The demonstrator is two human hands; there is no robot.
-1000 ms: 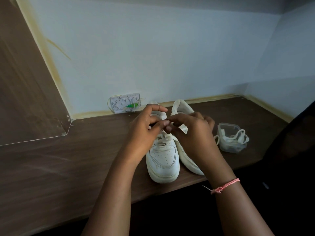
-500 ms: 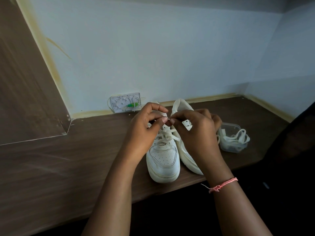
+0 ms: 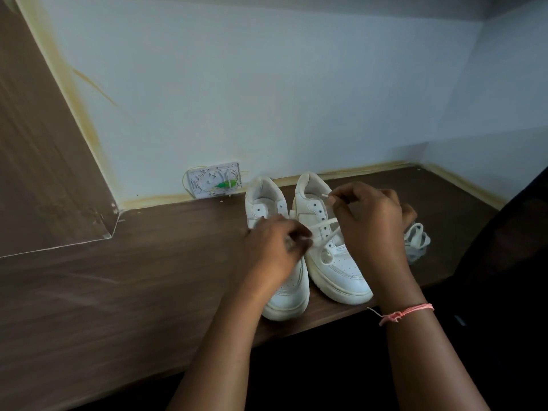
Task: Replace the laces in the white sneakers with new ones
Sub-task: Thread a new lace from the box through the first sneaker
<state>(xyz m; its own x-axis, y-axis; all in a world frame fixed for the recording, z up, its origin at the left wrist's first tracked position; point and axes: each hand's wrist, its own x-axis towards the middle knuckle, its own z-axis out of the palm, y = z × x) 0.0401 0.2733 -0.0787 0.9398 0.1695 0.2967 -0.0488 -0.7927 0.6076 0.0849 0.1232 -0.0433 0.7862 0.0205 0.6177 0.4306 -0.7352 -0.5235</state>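
Note:
Two white sneakers stand side by side on the dark wooden desk (image 3: 148,292), toes toward me. My left hand (image 3: 274,252) hovers over the left sneaker (image 3: 267,200), blurred, its fingers curled at the white lace (image 3: 323,225) where it crosses to the right sneaker (image 3: 335,262). My right hand (image 3: 370,223) is above the right sneaker and pinches the lace's tip between thumb and forefinger near the collar. The lace runs through the lower eyelets of the right sneaker; the upper eyelets of both shoes show bare.
A clear plastic tub with white laces (image 3: 416,241) sits right of the sneakers, partly hidden by my right hand. A white wall plate with a green part (image 3: 215,180) leans at the wall behind. The desk's front edge runs just under the toes.
My hands have parted. The right hand drew the lace end up and to the right over the right sneaker, while the left dropped lower onto the left sneaker.

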